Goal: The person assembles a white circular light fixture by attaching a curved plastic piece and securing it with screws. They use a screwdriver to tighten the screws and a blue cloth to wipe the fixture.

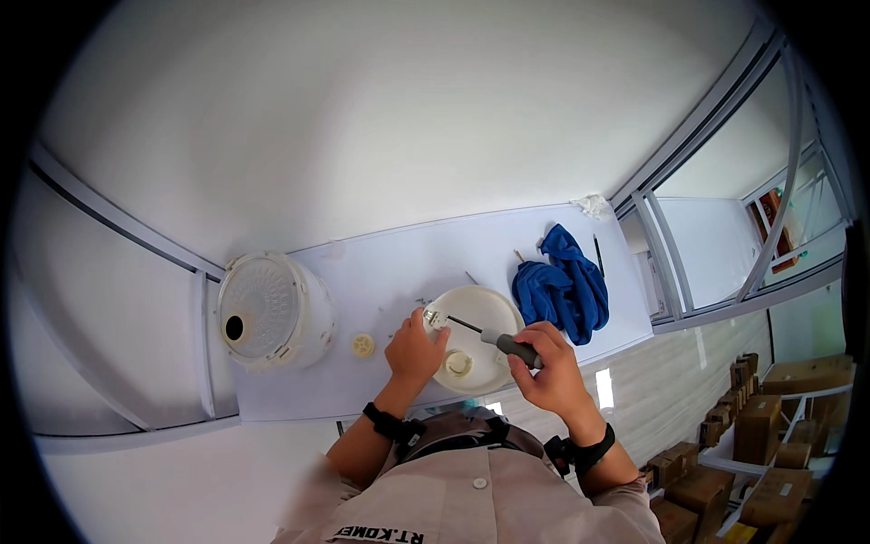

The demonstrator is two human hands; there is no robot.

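Observation:
My right hand (548, 370) is closed round the grey handle of a screwdriver (507, 343). Its dark shaft points left, and the tip is at or very near a small whitish part (436, 320). The thumb and fingers of my left hand (415, 352) pinch that part, over the left edge of a round white lid-like dish (485, 313). Whether the part is fixed to the dish I cannot tell. Inside the dish, near its front, sits a round cream cap (459, 364). A second cream disc (363, 345) with holes lies left of my left hand.
A white drum (313, 313) with a dark round opening in its lid stands at the table's left end. On the right lie a crumpled blue cloth (566, 295), a thin black rod (599, 256) and white tissue (594, 207). Cardboard boxes (757, 426) fill racks at lower right.

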